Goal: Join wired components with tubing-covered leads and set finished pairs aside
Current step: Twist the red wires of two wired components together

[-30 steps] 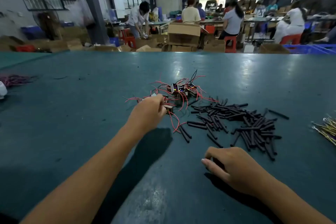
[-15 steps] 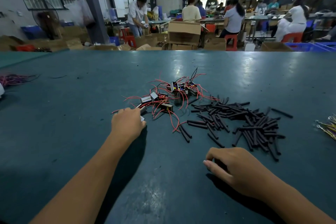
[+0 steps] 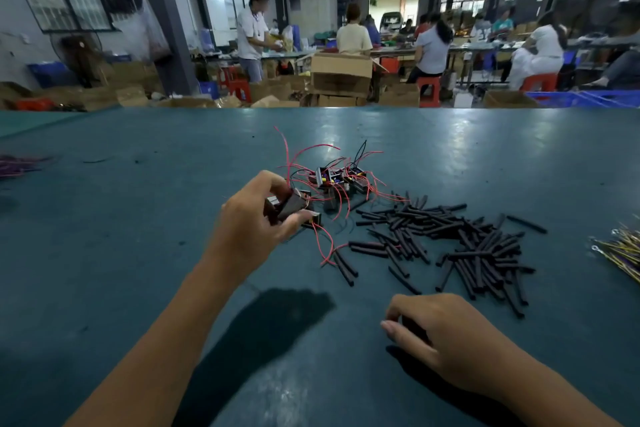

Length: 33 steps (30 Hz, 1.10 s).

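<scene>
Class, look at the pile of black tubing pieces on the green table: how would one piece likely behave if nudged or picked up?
Each piece in the black tubing pile is a short round cylinder, so a nudge would probably roll it. They look thin and hollow, so likely very light. They lie straight across one another without sagging, suggesting some stiffness at that length.

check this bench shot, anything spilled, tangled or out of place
Nothing looks damaged. The black tubing pieces lie loosely scattered, with one stray piece apart at the far right, and the wired components sit with red leads tangled.
</scene>
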Motion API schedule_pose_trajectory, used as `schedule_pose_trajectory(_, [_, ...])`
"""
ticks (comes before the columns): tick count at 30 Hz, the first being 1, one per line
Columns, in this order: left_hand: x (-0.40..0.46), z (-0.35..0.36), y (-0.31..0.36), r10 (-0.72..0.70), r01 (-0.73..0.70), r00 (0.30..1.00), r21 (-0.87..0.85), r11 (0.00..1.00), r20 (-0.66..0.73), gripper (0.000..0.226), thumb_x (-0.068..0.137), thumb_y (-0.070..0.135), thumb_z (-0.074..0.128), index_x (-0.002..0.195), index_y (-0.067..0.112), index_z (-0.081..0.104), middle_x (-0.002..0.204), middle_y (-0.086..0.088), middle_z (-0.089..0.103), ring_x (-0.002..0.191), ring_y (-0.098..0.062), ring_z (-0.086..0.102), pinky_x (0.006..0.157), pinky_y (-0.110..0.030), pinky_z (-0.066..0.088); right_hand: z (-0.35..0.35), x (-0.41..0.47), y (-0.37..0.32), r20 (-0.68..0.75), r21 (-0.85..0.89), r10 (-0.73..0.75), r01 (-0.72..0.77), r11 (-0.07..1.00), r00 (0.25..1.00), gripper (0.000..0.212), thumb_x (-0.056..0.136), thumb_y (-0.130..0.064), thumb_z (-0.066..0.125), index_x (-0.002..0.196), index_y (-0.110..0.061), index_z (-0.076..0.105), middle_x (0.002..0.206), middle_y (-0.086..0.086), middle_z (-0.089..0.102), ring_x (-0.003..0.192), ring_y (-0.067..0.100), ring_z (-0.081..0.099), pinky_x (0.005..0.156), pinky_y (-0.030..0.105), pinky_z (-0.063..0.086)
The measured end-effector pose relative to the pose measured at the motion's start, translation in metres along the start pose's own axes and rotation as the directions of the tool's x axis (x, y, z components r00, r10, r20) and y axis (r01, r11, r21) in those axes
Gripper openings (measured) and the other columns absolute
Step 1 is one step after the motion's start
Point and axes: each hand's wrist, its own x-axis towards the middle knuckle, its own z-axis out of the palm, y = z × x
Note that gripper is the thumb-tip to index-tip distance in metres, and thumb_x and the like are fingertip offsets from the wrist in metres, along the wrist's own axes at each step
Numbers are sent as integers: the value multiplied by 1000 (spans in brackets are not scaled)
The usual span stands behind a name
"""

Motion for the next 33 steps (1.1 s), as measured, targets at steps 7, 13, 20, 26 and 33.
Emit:
schedule_pose_trajectory(7, [-22, 19, 34, 270, -217, 745, -161, 963, 611, 43, 72, 43, 86, 97, 23, 57, 84, 27, 49, 76, 17, 46, 66, -4, 33, -10, -1, 3, -296, 308, 167, -71, 949, 941, 31, 97, -54, 51, 81, -29, 59, 59, -12, 56, 53, 4, 52, 53, 19, 38])
schedule_pose_trajectory(13, [-34, 29, 38, 241, -237, 464, -143, 961, 852, 19, 96, 37, 63, 110, 25, 69, 99, 13, 61, 82, -2, 58, 76, -16, 46, -28, -7, 10, -473, 336, 240, -79, 939, 848, 35, 90, -50, 53, 67, -25, 59, 51, -5, 52, 45, 7, 43, 48, 15, 32])
schedule_pose_trajectory(20, [-26, 15, 40, 272, -264, 596, -136, 955, 755, 25, 99, 39, 57, 117, 27, 67, 117, 14, 61, 103, -5, 59, 92, -32, 48, -26, -2, -1, -643, -105, -37, -40, 994, 765, 24, 95, -26, 54, 81, -10, 65, 76, 0, 59, 70, 22, 56, 67, 37, 47])
schedule_pose_trajectory(26, [-5, -10, 24, 212, -164, 919, -168, 972, 333, 14, 95, 21, 59, 89, 13, 68, 82, 7, 67, 75, -14, 60, 70, -31, 49, -12, 7, -28, -447, -264, -182, 65, 962, 876, 30, 94, -31, 56, 108, -9, 70, 106, 3, 68, 106, 25, 63, 96, 41, 47])
schedule_pose_trajectory(33, [3, -24, -27, -44, 50, 831, 4, 999, 554, 9, 97, 33, 59, 91, 28, 63, 87, 9, 68, 81, -11, 62, 77, -28, 48, 15, 23, -31, -49, -425, 77, -90, 901, 996, 64, 100, -47, 29, 150, -9, 41, 147, 4, 52, 146, 25, 36, 122, 49, 21])
